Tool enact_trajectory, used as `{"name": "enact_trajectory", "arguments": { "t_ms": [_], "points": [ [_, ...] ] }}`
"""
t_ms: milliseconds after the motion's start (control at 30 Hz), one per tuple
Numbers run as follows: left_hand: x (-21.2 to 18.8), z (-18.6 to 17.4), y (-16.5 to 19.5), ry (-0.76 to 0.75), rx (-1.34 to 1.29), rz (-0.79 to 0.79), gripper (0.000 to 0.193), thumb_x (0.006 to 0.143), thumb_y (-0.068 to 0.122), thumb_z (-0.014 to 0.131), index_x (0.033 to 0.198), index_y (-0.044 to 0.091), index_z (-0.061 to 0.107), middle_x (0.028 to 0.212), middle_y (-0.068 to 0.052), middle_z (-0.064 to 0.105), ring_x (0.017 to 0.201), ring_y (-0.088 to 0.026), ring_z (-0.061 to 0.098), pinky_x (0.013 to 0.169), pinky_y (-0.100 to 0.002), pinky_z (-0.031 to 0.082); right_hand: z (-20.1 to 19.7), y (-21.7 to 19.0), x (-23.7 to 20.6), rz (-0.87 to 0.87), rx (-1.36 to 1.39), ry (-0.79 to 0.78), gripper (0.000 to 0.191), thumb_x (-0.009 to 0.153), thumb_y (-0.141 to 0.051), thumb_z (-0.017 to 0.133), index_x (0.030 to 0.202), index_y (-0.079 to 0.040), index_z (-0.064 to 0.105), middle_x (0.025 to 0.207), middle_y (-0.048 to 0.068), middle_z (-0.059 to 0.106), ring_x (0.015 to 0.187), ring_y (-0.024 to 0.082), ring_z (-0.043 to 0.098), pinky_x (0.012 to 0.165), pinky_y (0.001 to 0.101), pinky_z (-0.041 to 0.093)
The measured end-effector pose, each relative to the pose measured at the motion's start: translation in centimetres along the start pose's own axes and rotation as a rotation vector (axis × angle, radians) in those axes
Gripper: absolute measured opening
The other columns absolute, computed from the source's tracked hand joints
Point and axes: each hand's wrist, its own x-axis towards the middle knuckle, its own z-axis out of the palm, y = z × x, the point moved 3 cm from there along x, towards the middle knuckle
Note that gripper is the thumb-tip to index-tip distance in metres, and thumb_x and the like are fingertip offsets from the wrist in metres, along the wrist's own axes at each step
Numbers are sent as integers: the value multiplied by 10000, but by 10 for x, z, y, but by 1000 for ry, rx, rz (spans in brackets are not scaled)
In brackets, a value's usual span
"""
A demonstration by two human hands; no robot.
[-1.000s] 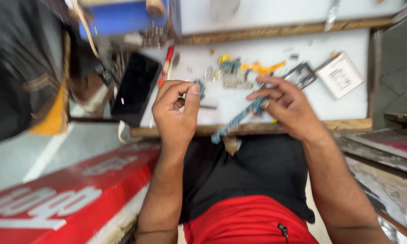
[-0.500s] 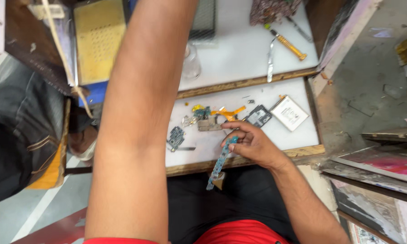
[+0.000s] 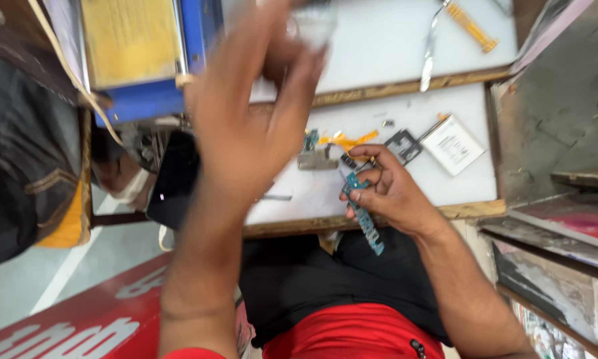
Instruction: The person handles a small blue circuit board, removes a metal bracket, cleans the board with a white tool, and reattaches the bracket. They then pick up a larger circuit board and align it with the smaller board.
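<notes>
The right hand [image 3: 395, 193] pinches a long, narrow blue-green circuit board strip [image 3: 362, 211] between thumb and fingertips, holding it just over the front wooden edge of the white worktop [image 3: 405, 179], its lower end hanging past that edge above the person's lap. The left hand [image 3: 252, 126] is lifted high towards the camera, fingers spread and blurred; it seems to grasp nothing, though something pale shows behind the fingertips and I cannot tell whether it touches it.

Beyond the strip, further onto the worktop, lie a small grey metal part [image 3: 315, 159], an orange flex ribbon [image 3: 349, 141], a black square frame [image 3: 402, 145] and a flat white rectangular battery-like block [image 3: 453, 145] (all packed close together). Left of the strip, a black phone with a dark screen [image 3: 174, 179] rests at the worktop's end.

The risk I see: the strip is gripped near its top only, so a slip would drop it into the lap or onto the floor. The raised arm could also sweep the loose parts as it comes down.

Open room lies on the bare white patch just left of the strip; the right side is hemmed by the grey wall.
</notes>
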Motion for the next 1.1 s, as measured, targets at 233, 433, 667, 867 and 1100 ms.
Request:
{"name": "enact_trajectory", "arguments": {
  "t_ms": [233, 433, 667, 867, 1100],
  "points": [
    [-216, 13, -69, 3, -249, -606, 149, 984, -35, 704, 1113, 30, 740, 1082, -69, 713, 895, -139, 704, 761, -237, 576, 2, -4, 0, 29, -281, 15, 357, 911, 57, 696, 1244, 57, 567, 1109, 165, 740, 864, 202, 754, 766, 316, 648],
    [-229, 33, -60, -52, -269, -684, 177, 998, 35, 697, 1169, 53, 738, 994, -49, 701, 780, -110, 692, 677, -227, 548, 14, -19, -7, -2, -399, 2, 407, 972, 40, 657, 1372, 45, 584, 1121, 162, 717, 949, 171, 737, 852, 278, 618],
    [-225, 49, -69, -98, -289, -582, 198, 1035, 42, 688, 1227, 76, 724, 1056, -57, 712, 908, -111, 741, 764, -234, 612, 19, -18, -11, 13, -426, 81, 227, 988, 24, 666, 1209, 69, 637, 1063, 136, 756, 917, 155, 750, 812, 268, 634],
    [-223, 49, -64, -80, -255, -546, 196, 1029, 30, 703, 1217, 81, 730, 1050, -54, 711, 813, -89, 734, 660, -200, 604, 23, -18, -14, -3, -434, 103, 195, 997, 10, 694, 1180, 69, 662, 1048, 147, 748, 908, 143, 743, 814, 259, 630],
    [-229, 53, -66, -64, -250, -507, 214, 1015, 36, 746, 1220, 95, 728, 1008, -39, 705, 776, -74, 729, 650, -195, 609, 29, -22, -16, -64, -476, 86, 173, 1007, 29, 697, 1172, 74, 670, 1023, 157, 758, 933, 146, 756, 831, 256, 643]
  ]
}}
